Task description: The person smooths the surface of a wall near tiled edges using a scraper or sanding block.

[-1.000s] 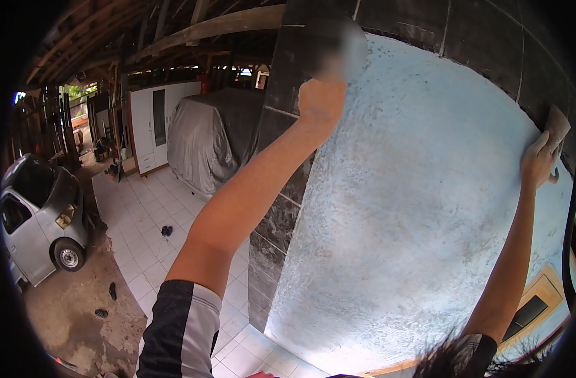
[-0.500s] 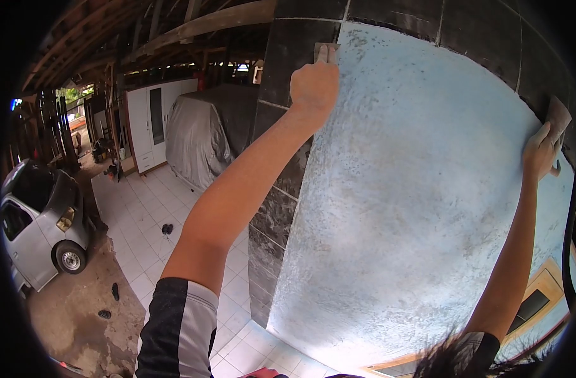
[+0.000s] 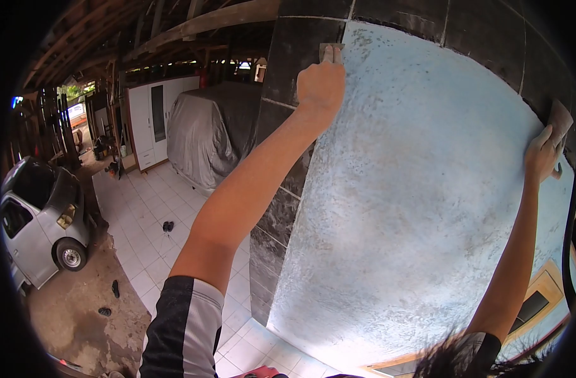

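My left hand [image 3: 321, 91] is raised to the dark wall tiles [image 3: 294, 60] by the upper left edge of a light blue wall panel [image 3: 407, 157]. Its fingers are closed on a small flat scraper [image 3: 324, 48], two of them stretched along the blade, which lies on or close to the tile; the handle is hidden. At the panel's upper right edge, my right hand [image 3: 540, 154] grips a flat greyish plate [image 3: 559, 120], maybe a trowel or putty board. A dark curved bit shows below those fingers.
A silver van [image 3: 45, 217] stands at the left on bare ground. Behind my left arm are a grey covered vehicle [image 3: 196, 138], a white wardrobe [image 3: 143, 126] and a white tiled floor [image 3: 139, 214] with dark sandals [image 3: 168, 227]. A wooden frame [image 3: 546, 283] lies low at the right.
My left hand and its scraper appear slightly further right in the view, partly because the view itself has shifted a little. My right hand keeps its place by the panel's edge.
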`<state>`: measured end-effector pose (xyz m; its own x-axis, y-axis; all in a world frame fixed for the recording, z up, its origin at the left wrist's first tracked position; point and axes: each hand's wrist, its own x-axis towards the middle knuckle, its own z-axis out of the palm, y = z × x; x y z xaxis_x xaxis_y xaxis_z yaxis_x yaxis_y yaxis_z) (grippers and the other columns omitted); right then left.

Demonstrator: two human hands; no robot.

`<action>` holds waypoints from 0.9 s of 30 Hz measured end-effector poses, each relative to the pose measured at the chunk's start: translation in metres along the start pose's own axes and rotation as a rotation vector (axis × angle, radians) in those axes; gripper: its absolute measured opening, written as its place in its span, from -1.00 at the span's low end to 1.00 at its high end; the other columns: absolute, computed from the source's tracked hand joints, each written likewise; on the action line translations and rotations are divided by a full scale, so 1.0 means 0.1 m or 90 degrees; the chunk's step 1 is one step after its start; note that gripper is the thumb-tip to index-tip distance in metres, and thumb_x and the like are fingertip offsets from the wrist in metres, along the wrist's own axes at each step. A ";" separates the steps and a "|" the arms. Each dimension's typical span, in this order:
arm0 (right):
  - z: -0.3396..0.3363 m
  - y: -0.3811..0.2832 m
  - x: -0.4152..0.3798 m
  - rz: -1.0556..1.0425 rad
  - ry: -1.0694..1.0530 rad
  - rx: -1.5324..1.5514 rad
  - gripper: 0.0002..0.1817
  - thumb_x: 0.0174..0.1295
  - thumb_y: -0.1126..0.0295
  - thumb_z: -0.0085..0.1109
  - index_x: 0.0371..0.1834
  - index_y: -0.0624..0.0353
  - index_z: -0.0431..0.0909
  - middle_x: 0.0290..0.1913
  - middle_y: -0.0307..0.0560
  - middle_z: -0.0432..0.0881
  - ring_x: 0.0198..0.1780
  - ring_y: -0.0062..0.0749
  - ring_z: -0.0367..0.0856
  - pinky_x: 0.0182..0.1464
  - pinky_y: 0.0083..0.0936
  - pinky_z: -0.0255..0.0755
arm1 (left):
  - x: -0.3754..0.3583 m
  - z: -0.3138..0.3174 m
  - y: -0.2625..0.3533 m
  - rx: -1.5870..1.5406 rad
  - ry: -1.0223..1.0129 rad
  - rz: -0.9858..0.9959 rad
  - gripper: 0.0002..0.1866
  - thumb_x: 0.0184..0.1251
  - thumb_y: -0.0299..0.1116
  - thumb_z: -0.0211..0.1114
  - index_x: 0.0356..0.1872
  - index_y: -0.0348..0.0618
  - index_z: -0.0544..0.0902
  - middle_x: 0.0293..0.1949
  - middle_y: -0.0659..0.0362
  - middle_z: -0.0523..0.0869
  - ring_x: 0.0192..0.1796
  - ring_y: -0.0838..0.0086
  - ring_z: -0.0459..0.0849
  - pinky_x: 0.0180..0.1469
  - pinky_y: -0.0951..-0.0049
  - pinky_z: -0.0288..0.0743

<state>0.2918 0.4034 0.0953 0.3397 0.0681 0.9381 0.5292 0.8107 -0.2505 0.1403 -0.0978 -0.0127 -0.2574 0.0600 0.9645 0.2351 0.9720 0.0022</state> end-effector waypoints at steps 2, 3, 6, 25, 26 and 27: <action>-0.02 -0.02 -0.02 -0.017 0.019 0.020 -0.26 0.55 -0.17 -0.50 0.39 0.12 0.47 0.50 0.08 0.34 0.57 -0.05 0.17 0.43 0.48 -0.21 | -0.08 0.00 -0.01 -0.010 0.006 0.000 -0.43 0.24 -0.47 0.24 0.34 -0.24 0.51 0.25 -0.03 0.63 -0.22 0.24 0.83 -0.28 0.33 0.73; -0.02 -0.02 -0.02 -0.038 0.067 0.048 -0.26 0.55 -0.17 -0.51 0.40 0.13 0.47 0.51 0.07 0.33 0.58 -0.06 0.14 0.44 0.46 -0.20 | -0.08 0.00 -0.02 -0.009 -0.022 -0.001 -0.42 0.24 -0.48 0.22 0.35 -0.23 0.49 0.28 0.03 0.61 -0.21 0.21 0.83 -0.26 0.31 0.73; 0.03 -0.03 0.00 -0.039 0.084 0.125 -0.26 0.56 -0.16 -0.52 0.39 0.13 0.48 0.51 0.06 0.33 0.59 -0.07 0.13 0.43 0.50 -0.25 | 0.06 0.00 -0.01 0.000 -0.040 -0.011 -0.41 0.24 -0.49 0.20 0.37 -0.22 0.45 0.32 0.09 0.59 -0.20 0.18 0.82 -0.23 0.27 0.73; -0.26 -0.20 -0.07 0.002 0.043 0.041 -0.19 0.55 -0.16 -0.50 0.16 0.31 0.63 0.43 0.19 0.41 0.54 0.08 0.21 0.47 0.35 -0.07 | 0.18 -0.04 -0.04 0.033 -0.019 0.019 -0.42 0.27 -0.50 0.18 0.38 -0.18 0.45 0.19 0.07 0.68 -0.14 0.15 0.81 -0.18 0.24 0.74; -0.30 -0.25 -0.06 -0.014 0.082 0.043 -0.19 0.55 -0.16 -0.51 0.16 0.32 0.63 0.42 0.19 0.43 0.54 0.09 0.21 0.47 0.34 -0.07 | 0.14 -0.05 -0.04 0.033 -0.017 0.019 -0.42 0.27 -0.50 0.18 0.38 -0.18 0.45 0.19 0.07 0.68 -0.14 0.15 0.81 -0.18 0.24 0.74; -0.31 -0.27 -0.06 -0.031 0.120 0.046 -0.19 0.55 -0.16 -0.51 0.15 0.33 0.63 0.41 0.19 0.44 0.54 0.10 0.21 0.47 0.34 -0.06 | 0.08 -0.05 -0.05 0.031 -0.028 0.019 -0.42 0.27 -0.50 0.17 0.38 -0.17 0.45 0.18 0.08 0.69 -0.15 0.15 0.81 -0.18 0.24 0.74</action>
<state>0.2991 0.3630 0.0889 0.4587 -0.0767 0.8853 0.4940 0.8501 -0.1823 0.1420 -0.1033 -0.0031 -0.2923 0.0988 0.9512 0.1978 0.9794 -0.0410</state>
